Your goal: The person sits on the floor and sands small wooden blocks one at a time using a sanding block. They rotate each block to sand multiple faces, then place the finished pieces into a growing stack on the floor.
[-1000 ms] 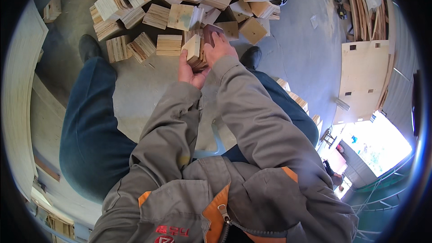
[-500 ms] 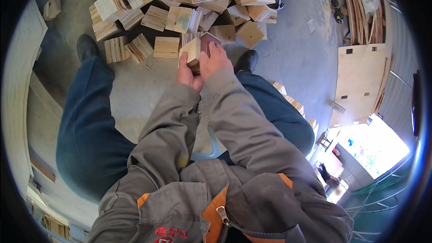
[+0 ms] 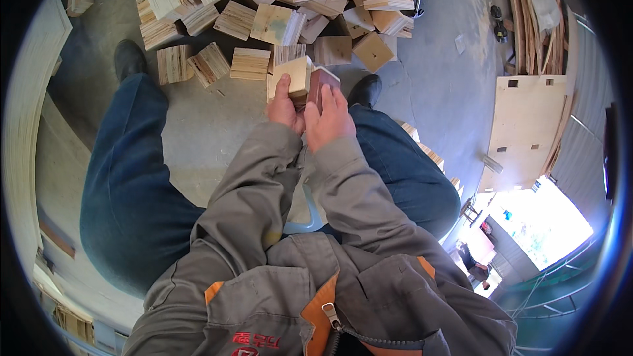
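Note:
My left hand [image 3: 285, 107] is closed round a pale wooden block [image 3: 291, 77], thumb on its upper face, between my knees. My right hand [image 3: 330, 122] grips a reddish-brown flat piece [image 3: 324, 83] with a light edge, which stands against the right side of the block. Whether that piece is a sanding block or a board I cannot tell. Its lower part and the underside of the wooden block are hidden by my fingers. Just beyond both hands lies a loose heap of similar plywood blocks [image 3: 249, 62] on the floor.
Several more blocks [image 3: 432, 154] lie beside my right leg. My shoes [image 3: 130, 59] flank the heap. On the right stand a plywood panel [image 3: 524, 118] and long wood strips [image 3: 527, 26]. A pale board edge [image 3: 20, 132] runs along the left. Another person [image 3: 471, 260] is far off at the lower right.
My right hand has drawn the reddish-brown piece back toward me along the block's side. The block and my left hand have shifted slightly right and nearer. The view has moved a little.

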